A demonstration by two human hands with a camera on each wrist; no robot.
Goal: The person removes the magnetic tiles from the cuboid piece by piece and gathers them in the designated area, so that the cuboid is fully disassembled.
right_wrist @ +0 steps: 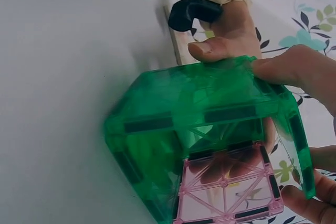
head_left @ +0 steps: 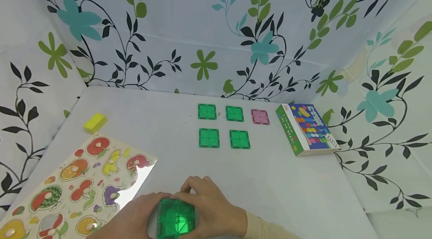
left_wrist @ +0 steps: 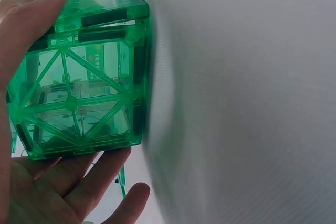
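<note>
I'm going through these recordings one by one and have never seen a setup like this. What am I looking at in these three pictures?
There is no machine here: a person works with two bare hands. The head picture comes from a camera worn on the head, looking forward and down; the other two come from cameras on the wrists. The left hand and right hand together hold a boxy green translucent plastic structure; the right wrist view shows a pink translucent square panel, apparently part of it. On the white tabletop lie four square green translucent tiles, one square pink translucent tile, a colourful printed cardboard box, a small yellow rectangular block and a cream board with coloured fruit pictures.
</note>
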